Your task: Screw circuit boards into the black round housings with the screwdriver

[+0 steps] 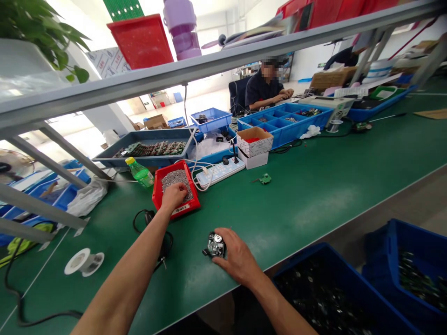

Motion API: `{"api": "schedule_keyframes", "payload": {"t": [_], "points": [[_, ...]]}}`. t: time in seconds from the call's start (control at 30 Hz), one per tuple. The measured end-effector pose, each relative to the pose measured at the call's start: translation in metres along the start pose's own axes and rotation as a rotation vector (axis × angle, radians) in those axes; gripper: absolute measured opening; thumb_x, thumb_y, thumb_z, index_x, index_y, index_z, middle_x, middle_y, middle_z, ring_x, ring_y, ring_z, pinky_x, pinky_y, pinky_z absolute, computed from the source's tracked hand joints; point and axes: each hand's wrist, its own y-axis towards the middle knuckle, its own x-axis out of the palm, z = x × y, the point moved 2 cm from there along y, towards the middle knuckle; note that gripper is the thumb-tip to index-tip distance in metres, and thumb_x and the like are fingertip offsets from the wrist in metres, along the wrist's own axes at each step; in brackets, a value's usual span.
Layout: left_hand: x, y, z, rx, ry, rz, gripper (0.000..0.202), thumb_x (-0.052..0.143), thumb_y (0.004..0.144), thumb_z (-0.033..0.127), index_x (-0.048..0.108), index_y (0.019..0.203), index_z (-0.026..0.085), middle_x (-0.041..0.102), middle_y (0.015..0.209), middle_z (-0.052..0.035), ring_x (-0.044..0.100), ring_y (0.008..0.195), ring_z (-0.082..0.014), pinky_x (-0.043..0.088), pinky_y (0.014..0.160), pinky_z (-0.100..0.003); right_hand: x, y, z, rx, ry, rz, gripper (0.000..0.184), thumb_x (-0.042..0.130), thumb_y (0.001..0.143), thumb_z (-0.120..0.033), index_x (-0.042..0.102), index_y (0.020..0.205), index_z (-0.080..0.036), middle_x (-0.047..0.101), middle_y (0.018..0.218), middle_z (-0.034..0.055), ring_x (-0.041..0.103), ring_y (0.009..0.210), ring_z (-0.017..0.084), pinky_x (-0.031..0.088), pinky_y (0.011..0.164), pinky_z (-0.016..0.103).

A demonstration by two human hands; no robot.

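My left hand (174, 195) reaches into a red bin (193, 201) filled with small metal parts (175, 178), probably screws. Its fingers are pinched together over the heap; whatever they hold is too small to make out. Near the front of the green bench, my right hand (238, 253) grips a small black-and-silver mechanism (215, 245) by its right side, thumb below and fingers above. A round metal disc and a circuit board show on the mechanism, which rests on or just above the bench top.
A power strip (220, 172), a green bottle (140, 172) and a small carton (254, 142) stand behind the bin. A loose green board (265, 178) lies on the bench (300, 204). Solder spool (84, 262) at left; blue crates (324, 251) below right. A co-worker (267, 86) sits opposite.
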Motion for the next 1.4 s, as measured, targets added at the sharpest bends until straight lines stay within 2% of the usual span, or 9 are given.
{"api": "schedule_keyframes", "payload": {"t": [0.1, 0.2, 0.3, 0.37, 0.47, 0.6, 0.7, 1.17, 1.4], "points": [[-0.003, -0.004, 0.001, -0.015, -0.041, 0.047, 0.013, 0.058, 0.076, 0.026, 0.069, 0.078, 0.019, 0.07, 0.078, -0.0066, 0.062, 0.075, -0.0218, 0.043, 0.07, -0.03, 0.0, 0.0, 0.0, -0.006, -0.009, 0.0, 0.069, 0.078, 0.067, -0.012, 0.05, 0.13, -0.023, 0.059, 0.13, 0.0076, 0.053, 0.122, 0.026, 0.038, 0.112, 0.047], [-0.013, -0.01, 0.004, -0.021, -0.108, 0.108, 0.015, 0.054, 0.077, 0.027, 0.066, 0.079, 0.018, 0.069, 0.078, -0.0069, 0.062, 0.077, -0.0218, 0.044, 0.074, -0.031, -0.001, 0.001, -0.001, -0.009, -0.007, -0.004, 0.068, 0.077, 0.068, -0.012, 0.05, 0.129, -0.023, 0.059, 0.13, 0.0081, 0.053, 0.122, 0.027, 0.04, 0.111, 0.047], [-0.025, -0.02, 0.01, -0.002, -0.212, 0.092, 0.019, 0.051, 0.079, 0.031, 0.064, 0.082, 0.017, 0.068, 0.08, -0.0076, 0.061, 0.076, -0.0209, 0.045, 0.073, -0.03, -0.003, 0.001, -0.003, -0.006, -0.004, -0.004, 0.067, 0.077, 0.069, -0.011, 0.05, 0.129, -0.023, 0.059, 0.129, 0.0084, 0.053, 0.121, 0.027, 0.041, 0.11, 0.048], [-0.03, -0.034, 0.016, 0.034, -0.301, -0.003, 0.024, 0.049, 0.081, 0.036, 0.063, 0.085, 0.016, 0.067, 0.08, -0.0071, 0.061, 0.072, -0.0189, 0.047, 0.069, -0.028, -0.004, 0.001, -0.004, 0.0, -0.001, -0.003, 0.066, 0.077, 0.069, -0.011, 0.05, 0.129, -0.023, 0.059, 0.128, 0.0083, 0.054, 0.12, 0.027, 0.041, 0.109, 0.048], [-0.03, -0.069, 0.03, 0.127, -0.401, -0.257, 0.026, 0.055, 0.08, 0.04, 0.065, 0.083, 0.016, 0.065, 0.074, -0.0036, 0.058, 0.066, -0.0151, 0.047, 0.064, -0.025, -0.004, 0.001, -0.005, 0.003, 0.003, -0.005, 0.068, 0.078, 0.069, -0.012, 0.049, 0.13, -0.023, 0.059, 0.128, 0.0083, 0.054, 0.12, 0.027, 0.042, 0.108, 0.047], [-0.017, -0.122, 0.046, 0.261, -0.422, -0.617, 0.016, 0.067, 0.072, 0.032, 0.069, 0.075, 0.017, 0.066, 0.072, -0.0018, 0.058, 0.067, -0.0147, 0.045, 0.064, -0.024, -0.001, 0.001, -0.002, -0.001, -0.007, -0.007, 0.072, 0.08, 0.068, -0.013, 0.047, 0.131, -0.021, 0.058, 0.13, 0.0096, 0.053, 0.121, 0.027, 0.042, 0.109, 0.047], [-0.007, -0.145, 0.052, 0.352, -0.369, -0.771, 0.012, 0.062, 0.075, 0.027, 0.068, 0.077, 0.017, 0.067, 0.078, -0.0018, 0.059, 0.071, -0.0153, 0.045, 0.066, -0.024, 0.0, 0.002, 0.0, -0.006, -0.017, 0.0, 0.071, 0.08, 0.068, -0.014, 0.047, 0.131, -0.021, 0.058, 0.129, 0.0097, 0.054, 0.119, 0.027, 0.041, 0.109, 0.049], [-0.005, -0.147, 0.064, 0.434, -0.202, -0.807, 0.009, 0.059, 0.072, 0.022, 0.067, 0.073, 0.018, 0.067, 0.075, -0.001, 0.058, 0.069, -0.0157, 0.041, 0.065, -0.025, 0.002, 0.001, 0.002, -0.014, -0.03, 0.013, 0.073, 0.08, 0.068, -0.016, 0.047, 0.132, -0.022, 0.058, 0.13, 0.0097, 0.053, 0.121, 0.028, 0.039, 0.111, 0.05], [0.002, -0.147, 0.063, 0.415, -0.18, -0.81, 0.009, 0.056, 0.072, 0.02, 0.065, 0.072, 0.019, 0.065, 0.072, 0.0, 0.056, 0.065, -0.0147, 0.038, 0.059, -0.023, 0.001, 0.0, 0.001, -0.017, -0.037, 0.009, 0.073, 0.08, 0.068, -0.016, 0.046, 0.132, -0.023, 0.058, 0.131, 0.0088, 0.053, 0.121, 0.028, 0.039, 0.111, 0.049]]}}
